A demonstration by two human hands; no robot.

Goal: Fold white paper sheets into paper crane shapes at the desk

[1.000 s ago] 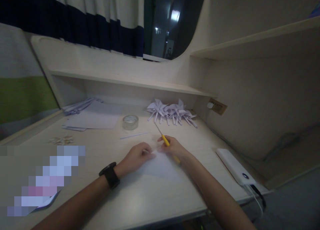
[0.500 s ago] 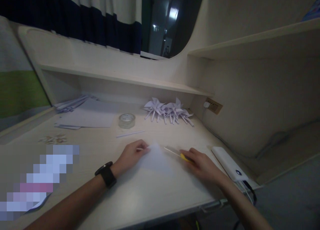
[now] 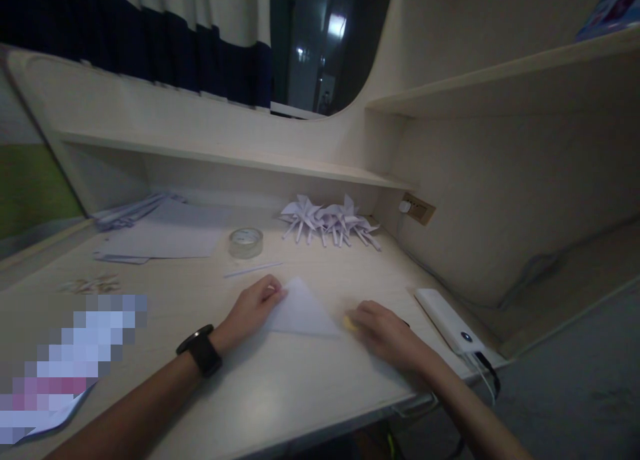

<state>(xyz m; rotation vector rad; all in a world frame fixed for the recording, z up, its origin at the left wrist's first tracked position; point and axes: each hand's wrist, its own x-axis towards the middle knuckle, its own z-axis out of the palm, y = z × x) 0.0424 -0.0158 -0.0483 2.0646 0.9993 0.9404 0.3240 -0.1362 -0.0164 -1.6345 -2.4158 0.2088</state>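
Observation:
A folded white paper triangle (image 3: pixel 303 310) lies on the pale desk (image 3: pixel 280 387) in front of me. My left hand (image 3: pixel 253 308), with a black watch on the wrist, pinches the paper's left edge with curled fingers. My right hand (image 3: pixel 385 333) rests low on the desk just right of the paper, fingers curled over a yellow-handled tool (image 3: pixel 349 323) of which only a bit of yellow shows.
A tape roll (image 3: pixel 245 242) and a thin paper strip (image 3: pixel 253 270) sit behind the paper. Several folded paper pinwheels (image 3: pixel 327 221) lie at the back. Paper sheets (image 3: pixel 160 237) are at back left. A white power bank (image 3: pixel 445 320) with cables lies at right near the desk edge.
My right hand carried the yellow-handled tool from the paper's top corner off to the right and lowered it to the desk. The left hand stayed on the paper.

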